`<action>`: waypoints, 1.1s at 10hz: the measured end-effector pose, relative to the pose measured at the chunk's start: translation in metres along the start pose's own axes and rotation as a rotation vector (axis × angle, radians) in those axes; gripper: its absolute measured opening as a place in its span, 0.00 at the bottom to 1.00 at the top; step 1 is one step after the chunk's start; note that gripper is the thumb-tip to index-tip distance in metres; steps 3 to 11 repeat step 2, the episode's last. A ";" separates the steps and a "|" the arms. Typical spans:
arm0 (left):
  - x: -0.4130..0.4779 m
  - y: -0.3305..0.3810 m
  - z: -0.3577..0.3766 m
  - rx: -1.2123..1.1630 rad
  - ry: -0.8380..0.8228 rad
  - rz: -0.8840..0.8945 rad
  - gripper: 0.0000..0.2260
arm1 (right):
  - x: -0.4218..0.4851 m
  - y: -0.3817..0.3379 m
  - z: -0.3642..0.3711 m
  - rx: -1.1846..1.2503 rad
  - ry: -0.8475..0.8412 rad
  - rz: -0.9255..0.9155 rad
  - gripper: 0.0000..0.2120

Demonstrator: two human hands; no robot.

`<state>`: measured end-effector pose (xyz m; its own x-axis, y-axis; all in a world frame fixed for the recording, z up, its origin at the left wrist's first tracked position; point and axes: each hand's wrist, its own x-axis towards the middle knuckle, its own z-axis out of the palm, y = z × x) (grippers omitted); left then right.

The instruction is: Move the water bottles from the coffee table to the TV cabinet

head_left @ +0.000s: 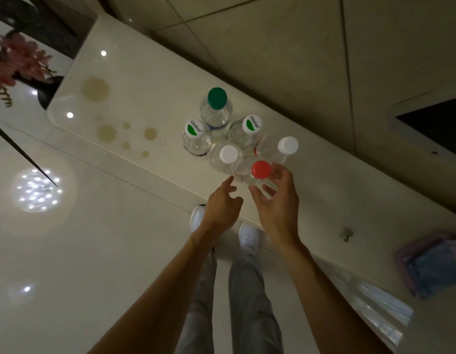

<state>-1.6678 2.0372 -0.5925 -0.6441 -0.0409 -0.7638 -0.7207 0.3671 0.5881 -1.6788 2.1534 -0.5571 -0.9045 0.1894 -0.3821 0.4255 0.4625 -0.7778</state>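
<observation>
Several clear water bottles stand clustered on a long glossy white top. One has a green cap, two have white caps with a green logo, and two have plain white caps. The nearest one has a red cap. My right hand is spread around the red-capped bottle, thumb below it and fingers beside the cap, without a clear grip. My left hand hovers just left of that bottle, index finger pointing at it, holding nothing.
Pink flowers in a dark vase stand at the top's far left end. A small metal item and a pink-framed blue object lie on the top to the right. My white shoes stand on glossy floor at its near edge.
</observation>
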 end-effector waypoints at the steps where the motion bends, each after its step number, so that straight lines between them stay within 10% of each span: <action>1: -0.019 0.004 -0.017 0.082 -0.026 -0.014 0.24 | -0.009 -0.020 -0.018 -0.077 -0.016 -0.009 0.25; 11: -0.044 0.018 -0.037 0.206 -0.024 0.017 0.22 | -0.019 -0.047 -0.038 -0.158 -0.014 0.009 0.20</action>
